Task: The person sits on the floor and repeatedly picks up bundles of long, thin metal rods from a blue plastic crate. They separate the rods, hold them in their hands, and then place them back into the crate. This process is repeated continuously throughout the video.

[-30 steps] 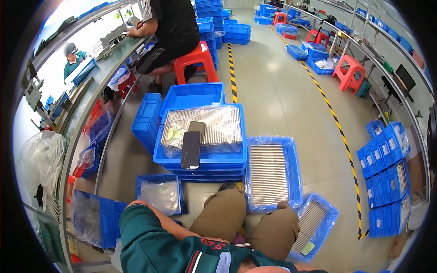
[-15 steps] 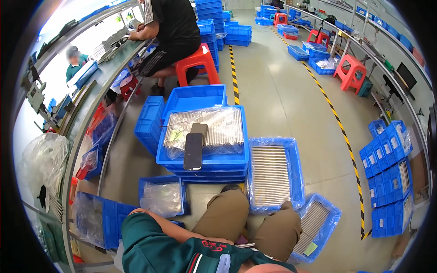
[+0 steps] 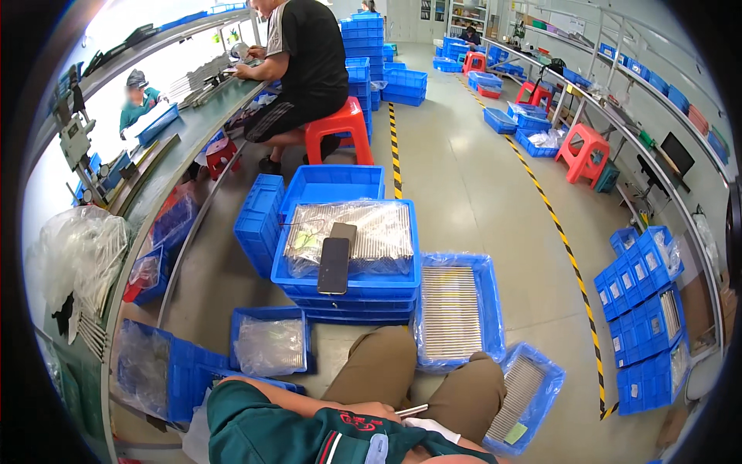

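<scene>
My left hand (image 3: 377, 409) is in my lap with its fingers closed, partly covered by my green shirt. A thin silvery metal rod (image 3: 412, 411) sticks out just past its fingers. Beside the rod, on my right thigh, is a patch of white material (image 3: 434, 427) that I cannot make out clearly. My right hand does not show; only some bare arm (image 3: 457, 459) is visible at the lower edge. Close to my right knee stands a blue crate (image 3: 495, 309) lined with clear plastic, with rows of similar metal rods (image 3: 450, 313) in it.
Stacked blue crates (image 3: 348, 290) ahead carry bagged rods and two dark phones (image 3: 334, 267). More rod crates flank my legs: one at left (image 3: 309, 329), one at right (image 3: 553, 379). A workbench (image 3: 174, 166) runs along the left. A person (image 3: 313, 58) sits on a red stool (image 3: 340, 127).
The view has tilted up and shifted slightly. More of the metal rod now shows past my left hand, and the white material has appeared beside it.
</scene>
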`<state>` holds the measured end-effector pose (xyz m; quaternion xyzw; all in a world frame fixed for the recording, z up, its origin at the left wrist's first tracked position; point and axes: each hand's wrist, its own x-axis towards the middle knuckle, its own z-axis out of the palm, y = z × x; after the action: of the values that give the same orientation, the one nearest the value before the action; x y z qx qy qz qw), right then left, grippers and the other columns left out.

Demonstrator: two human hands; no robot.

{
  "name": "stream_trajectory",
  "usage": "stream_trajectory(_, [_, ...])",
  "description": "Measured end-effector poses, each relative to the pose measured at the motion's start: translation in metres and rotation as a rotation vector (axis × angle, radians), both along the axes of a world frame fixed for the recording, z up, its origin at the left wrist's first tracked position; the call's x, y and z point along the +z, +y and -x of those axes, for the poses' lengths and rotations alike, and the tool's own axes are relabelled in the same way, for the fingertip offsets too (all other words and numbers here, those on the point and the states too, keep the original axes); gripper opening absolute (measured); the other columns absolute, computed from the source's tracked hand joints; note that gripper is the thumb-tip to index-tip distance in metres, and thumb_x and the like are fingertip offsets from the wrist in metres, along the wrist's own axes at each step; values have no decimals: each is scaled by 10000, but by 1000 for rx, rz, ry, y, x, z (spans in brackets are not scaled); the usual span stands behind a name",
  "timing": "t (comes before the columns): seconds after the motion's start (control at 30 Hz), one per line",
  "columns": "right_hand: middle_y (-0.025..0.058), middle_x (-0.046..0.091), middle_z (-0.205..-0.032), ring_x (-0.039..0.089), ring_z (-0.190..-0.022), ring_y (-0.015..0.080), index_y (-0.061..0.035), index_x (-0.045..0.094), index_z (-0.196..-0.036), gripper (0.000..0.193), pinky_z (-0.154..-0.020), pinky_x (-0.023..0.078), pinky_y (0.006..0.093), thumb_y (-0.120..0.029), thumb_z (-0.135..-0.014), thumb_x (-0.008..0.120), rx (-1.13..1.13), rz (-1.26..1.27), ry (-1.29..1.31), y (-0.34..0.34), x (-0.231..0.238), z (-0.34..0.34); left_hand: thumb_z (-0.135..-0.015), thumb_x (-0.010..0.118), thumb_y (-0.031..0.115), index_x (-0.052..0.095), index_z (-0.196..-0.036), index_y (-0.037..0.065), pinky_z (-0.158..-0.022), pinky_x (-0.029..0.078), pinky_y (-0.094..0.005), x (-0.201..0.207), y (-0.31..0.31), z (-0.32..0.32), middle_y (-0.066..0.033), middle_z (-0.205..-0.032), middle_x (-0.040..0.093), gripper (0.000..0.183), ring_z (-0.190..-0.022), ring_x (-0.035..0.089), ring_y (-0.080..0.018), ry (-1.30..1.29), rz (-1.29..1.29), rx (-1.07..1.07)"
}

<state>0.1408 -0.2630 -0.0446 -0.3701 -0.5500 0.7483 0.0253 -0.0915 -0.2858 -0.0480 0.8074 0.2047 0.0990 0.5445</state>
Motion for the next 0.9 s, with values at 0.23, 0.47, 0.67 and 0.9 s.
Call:
stream_trajectory(0.23, [62, 638, -903, 577, -866, 128, -25, 593, -1045, 247, -790, 447, 255, -190, -862, 584, 13, -184, 23, -27, 35, 1, -834, 580, 239, 589, -956, 56, -776, 446, -394, 6, -1, 7, -154, -904, 569, 221, -896, 566, -317, -24, 83, 101])
stream_trajectory(0.47, [163, 637, -842, 627, -829, 332, -53, 514, -999, 431, -739, 480, 377, -408, -792, 645, 102, -466, -378, -15, 48, 6, -919, 528, 303, 621, -871, 44, -739, 447, -395, 16, 6, -4, -136, -811, 589, 280, -845, 559, -293, 49, 35, 216])
stream_trajectory(0.67, [137, 612, -919, 577, -894, 190, -28, 536, -1082, 385, -798, 451, 327, -355, -882, 576, -40, -146, -53, -17, 59, 1, -920, 508, 306, 599, -877, 51, -730, 438, -427, 37, 7, -2, -157, -824, 558, 274, -832, 549, -329, -79, -194, 147])
stream_trajectory(0.9, [133, 616, -883, 582, -821, 212, -32, 562, -1031, 375, -754, 464, 345, -354, -849, 620, 45, -319, -196, -13, 58, -3, -910, 517, 308, 601, -876, 56, -711, 441, -438, 44, 11, -3, -156, -796, 531, 267, -802, 547, -346, 94, -144, 220])
